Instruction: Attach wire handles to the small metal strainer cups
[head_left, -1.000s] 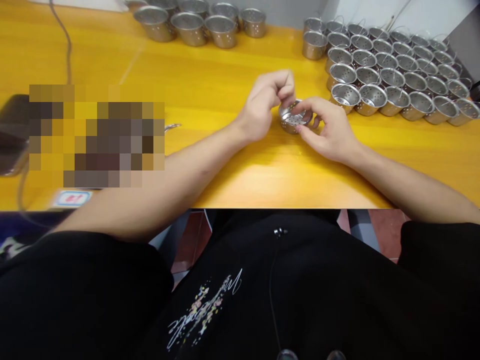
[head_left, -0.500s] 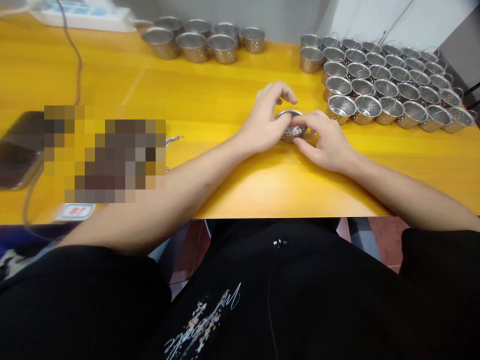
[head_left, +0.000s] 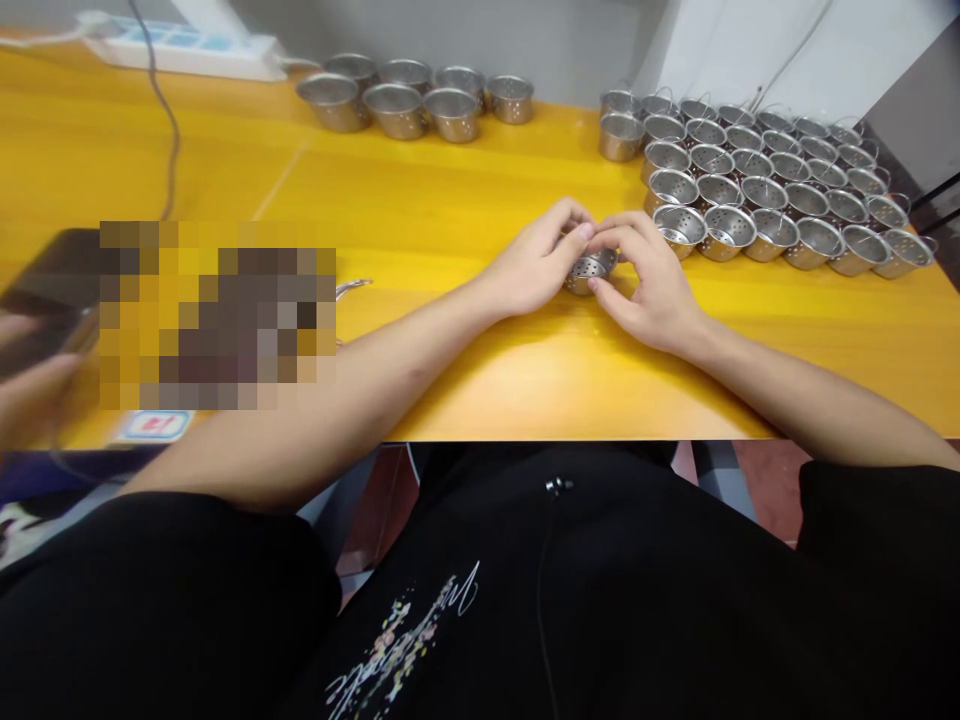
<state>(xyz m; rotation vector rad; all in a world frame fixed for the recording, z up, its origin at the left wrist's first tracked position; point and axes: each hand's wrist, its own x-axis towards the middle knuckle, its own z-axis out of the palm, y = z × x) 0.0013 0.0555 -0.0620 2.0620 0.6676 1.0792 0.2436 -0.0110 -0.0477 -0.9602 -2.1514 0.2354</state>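
on the desk (head_left: 465,410), back from its near edge, the perforated cup (head_left: 581,284) could tip if the left hand (head_left: 541,260), its bent fingers' grip impossible to tell, outpushes the right hand (head_left: 651,285), whose fingers pinch the rim, while rows of cups (head_left: 763,193) toward the far right corner block that side.

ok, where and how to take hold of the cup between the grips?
Likely pinch the cup by its near rim, coming from above: its mouth faces up and part of the near wall shows, while the left grip and right grip crowd the far rim.
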